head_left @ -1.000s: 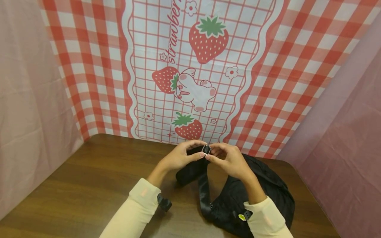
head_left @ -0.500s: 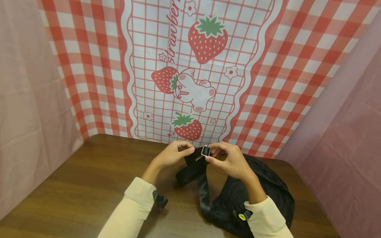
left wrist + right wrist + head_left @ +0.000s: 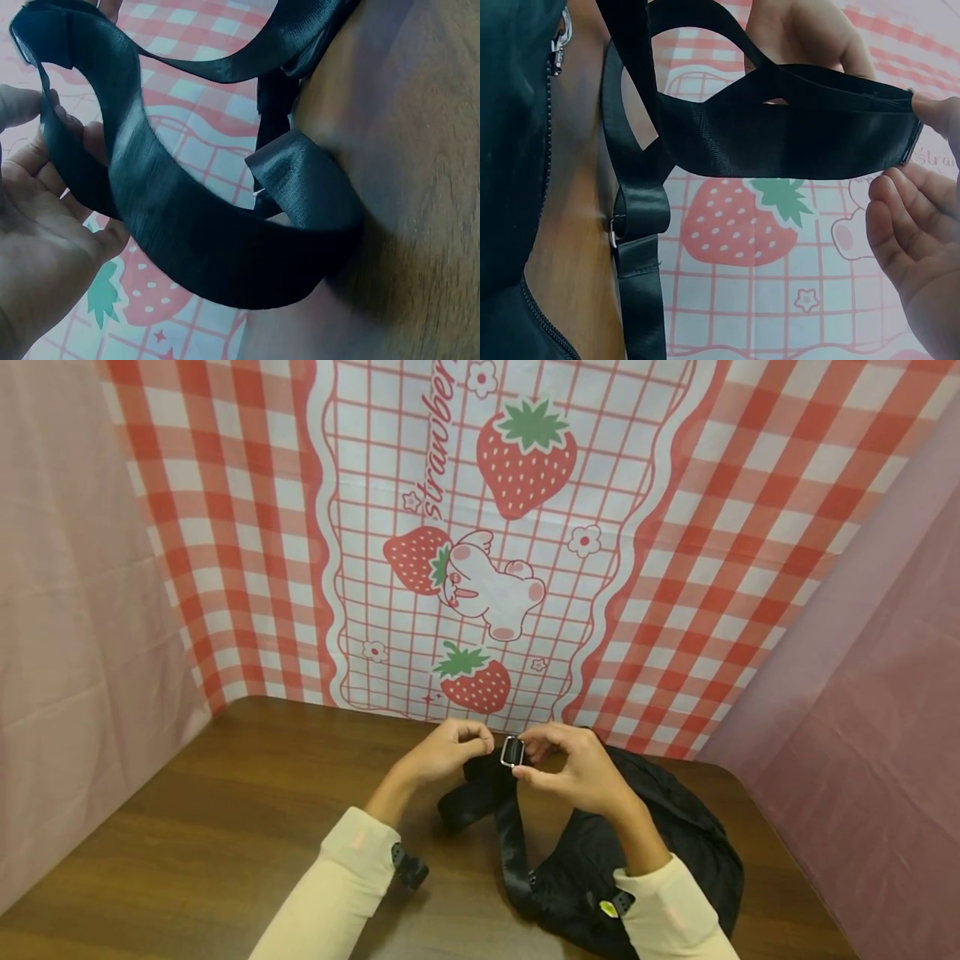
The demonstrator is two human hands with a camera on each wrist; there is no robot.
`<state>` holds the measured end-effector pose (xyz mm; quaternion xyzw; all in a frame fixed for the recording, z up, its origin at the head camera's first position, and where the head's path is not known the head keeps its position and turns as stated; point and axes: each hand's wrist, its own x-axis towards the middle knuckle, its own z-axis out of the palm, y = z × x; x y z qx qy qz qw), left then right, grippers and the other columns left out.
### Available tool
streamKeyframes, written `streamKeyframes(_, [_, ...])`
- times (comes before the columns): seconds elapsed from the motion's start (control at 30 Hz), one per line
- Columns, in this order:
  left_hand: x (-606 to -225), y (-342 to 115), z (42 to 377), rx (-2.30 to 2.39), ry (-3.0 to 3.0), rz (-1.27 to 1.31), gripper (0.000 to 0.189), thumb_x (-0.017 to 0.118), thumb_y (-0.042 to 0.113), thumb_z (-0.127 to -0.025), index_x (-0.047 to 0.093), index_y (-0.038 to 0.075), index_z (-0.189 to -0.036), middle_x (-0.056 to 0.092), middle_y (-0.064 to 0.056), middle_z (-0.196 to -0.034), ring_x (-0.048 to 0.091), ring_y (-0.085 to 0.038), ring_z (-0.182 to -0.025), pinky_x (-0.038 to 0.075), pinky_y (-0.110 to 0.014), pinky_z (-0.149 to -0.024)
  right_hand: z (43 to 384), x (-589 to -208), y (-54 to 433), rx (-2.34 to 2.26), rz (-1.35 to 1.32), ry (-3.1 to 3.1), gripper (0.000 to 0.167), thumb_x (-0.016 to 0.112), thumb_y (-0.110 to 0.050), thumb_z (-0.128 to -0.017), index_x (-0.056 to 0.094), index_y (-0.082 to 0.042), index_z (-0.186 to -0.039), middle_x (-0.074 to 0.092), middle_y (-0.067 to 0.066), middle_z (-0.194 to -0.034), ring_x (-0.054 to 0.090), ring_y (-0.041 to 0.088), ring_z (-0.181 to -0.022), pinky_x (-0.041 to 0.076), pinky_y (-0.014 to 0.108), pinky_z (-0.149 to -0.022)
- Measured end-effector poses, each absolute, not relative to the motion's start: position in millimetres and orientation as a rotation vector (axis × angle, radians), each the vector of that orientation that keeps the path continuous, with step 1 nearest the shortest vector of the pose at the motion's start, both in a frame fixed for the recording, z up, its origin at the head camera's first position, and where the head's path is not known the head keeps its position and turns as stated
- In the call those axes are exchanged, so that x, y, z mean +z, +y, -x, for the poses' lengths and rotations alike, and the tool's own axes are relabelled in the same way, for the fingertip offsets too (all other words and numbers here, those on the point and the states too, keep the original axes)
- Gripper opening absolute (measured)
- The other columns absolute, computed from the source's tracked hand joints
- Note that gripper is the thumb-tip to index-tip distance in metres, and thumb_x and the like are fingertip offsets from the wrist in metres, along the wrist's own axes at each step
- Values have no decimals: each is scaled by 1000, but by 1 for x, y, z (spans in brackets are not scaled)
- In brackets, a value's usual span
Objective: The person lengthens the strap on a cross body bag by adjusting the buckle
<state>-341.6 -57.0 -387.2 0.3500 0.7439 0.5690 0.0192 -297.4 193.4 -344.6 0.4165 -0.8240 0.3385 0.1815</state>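
My right hand has a narrow grip on the metal slider, thumb at its lower corner and fingertips at the upper edge, so its open face is turned up toward me. Just to the left of it, my left hand pinches the black strap between thumb and forefinger, the other fingers tucked behind the webbing. I can't fairly tell how the webbing runs through the slider; black lies on black there.

Below my hands the strap hangs in a broad loop that touches the worktop, and a length of it leads back to the black bag. The bag lies slumped under and beyond my right forearm, a zipper along its side. Another metal fitting sits lower on the webbing.

Both cream sleeves reach past my wrists' small cameras. Behind the worktop hangs a red-and-white checked cloth printed with strawberries, and pink drapes close in either side.
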Motion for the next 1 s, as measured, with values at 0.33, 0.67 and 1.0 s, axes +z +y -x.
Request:
streamKeyframes(0.33, [-384,-53,338,1890,2152,-1084,19,57,10,-103,69,-4,-99,67,-3,-90,60,-15,-84,51,-30,-76,298,-349,191,933,-1183,-2321,37,89,-19,-81,73,-6,-112,70,-4,-93,69,19,-82,58,35,-72])
streamKeyframes(0.67, [-388,-58,344,1868,2217,-1051,21,61,15,-104,73,-1,-109,72,-6,-103,64,-18,-94,52,-35,-85,297,-345,192,976,-1166,-2291,36,88,-15,-82,74,-6,-113,70,-4,-91,69,21,-81,58,36,-72])
streamKeyframes(1.0, [-392,-60,345,1879,2124,-1081,21,57,9,-104,66,-10,-108,67,-7,-101,60,-17,-96,49,-33,-89,296,-346,192,1001,-1152,-2294,36,88,-15,-82,74,-8,-114,70,-4,-91,68,23,-80,58,35,-72])
